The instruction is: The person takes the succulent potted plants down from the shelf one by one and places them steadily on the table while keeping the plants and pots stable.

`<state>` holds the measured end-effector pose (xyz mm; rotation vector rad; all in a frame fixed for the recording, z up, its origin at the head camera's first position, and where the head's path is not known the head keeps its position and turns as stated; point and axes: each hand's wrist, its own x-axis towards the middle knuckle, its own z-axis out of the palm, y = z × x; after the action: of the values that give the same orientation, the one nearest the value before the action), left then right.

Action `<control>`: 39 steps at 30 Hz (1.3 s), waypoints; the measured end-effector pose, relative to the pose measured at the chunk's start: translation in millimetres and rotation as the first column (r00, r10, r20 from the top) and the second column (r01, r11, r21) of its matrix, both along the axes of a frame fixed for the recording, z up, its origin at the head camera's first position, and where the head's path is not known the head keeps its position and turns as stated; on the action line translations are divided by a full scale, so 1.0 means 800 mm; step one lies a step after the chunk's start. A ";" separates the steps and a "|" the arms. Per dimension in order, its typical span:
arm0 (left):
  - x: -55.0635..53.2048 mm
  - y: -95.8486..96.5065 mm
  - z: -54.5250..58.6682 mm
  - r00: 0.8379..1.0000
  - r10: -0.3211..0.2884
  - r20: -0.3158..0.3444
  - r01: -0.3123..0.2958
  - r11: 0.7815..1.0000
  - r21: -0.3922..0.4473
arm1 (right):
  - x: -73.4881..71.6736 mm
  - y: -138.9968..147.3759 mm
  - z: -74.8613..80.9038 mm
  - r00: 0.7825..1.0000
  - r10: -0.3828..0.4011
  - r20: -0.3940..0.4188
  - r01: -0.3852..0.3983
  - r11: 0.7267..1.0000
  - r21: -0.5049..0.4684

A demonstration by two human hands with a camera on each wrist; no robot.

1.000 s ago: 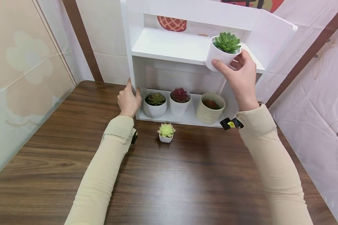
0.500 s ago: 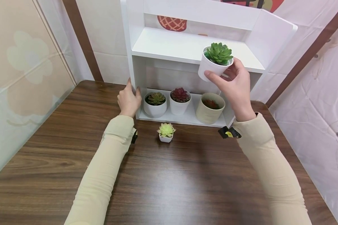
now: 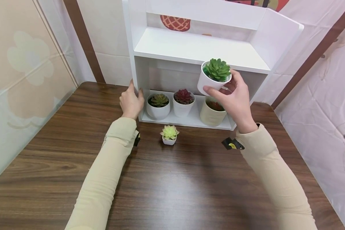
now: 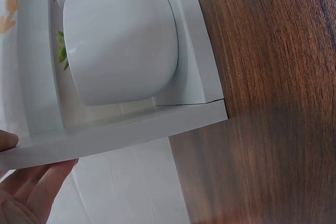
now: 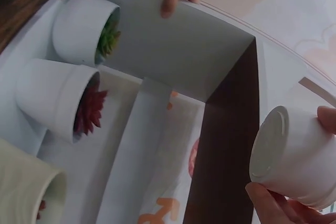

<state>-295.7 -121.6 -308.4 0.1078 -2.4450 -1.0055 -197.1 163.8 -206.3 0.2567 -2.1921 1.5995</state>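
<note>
My right hand (image 3: 235,97) holds a white pot with a green succulent (image 3: 214,76), thumb on its front and fingers round its far side. That pot is in the air before the upper shelf board's front edge, partly covering a cream pot (image 3: 212,115). My left hand (image 3: 131,103) pinches the left side panel of a white shelf unit (image 3: 175,46), thumb on the inside and fingers outside. On the lower board stand a round white pot with a greenish succulent (image 3: 158,107), a white pot with a dark red succulent (image 3: 183,103) and the cream pot.
A small white pot with a yellow-green succulent (image 3: 169,135) stands on the brown wooden table (image 3: 166,188) before the shelf unit. Behind the unit hangs a light patterned cloth (image 3: 112,41). More cloth walls flank the table left and right.
My right hand has brought the green succulent pot down and to the left, from before the upper board's right part to over the cream pot. My left hand stays on the side panel.
</note>
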 end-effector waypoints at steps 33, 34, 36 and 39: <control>0.001 0.000 0.000 1.000 0.000 -0.004 0.000 1.000 0.002 | 0.009 -0.004 -0.075 0.986 0.055 0.160 -0.082 0.983 0.167; 0.001 0.001 0.001 1.000 0.001 -0.004 -0.001 1.000 0.002 | 0.009 -0.003 -0.076 0.985 0.052 0.163 -0.081 0.982 0.172; 0.000 0.001 0.000 1.000 0.002 -0.004 -0.002 1.000 0.002 | 0.009 -0.004 -0.079 0.984 0.054 0.171 -0.084 0.981 0.173; -0.001 0.001 0.000 1.000 0.002 -0.005 -0.002 1.000 0.003 | 0.009 -0.004 -0.085 0.981 0.054 0.189 -0.087 0.981 0.175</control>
<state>-296.5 -120.8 -308.5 0.1086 -2.4387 -1.0073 -189.8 160.6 -274.3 0.2523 -2.5023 1.5122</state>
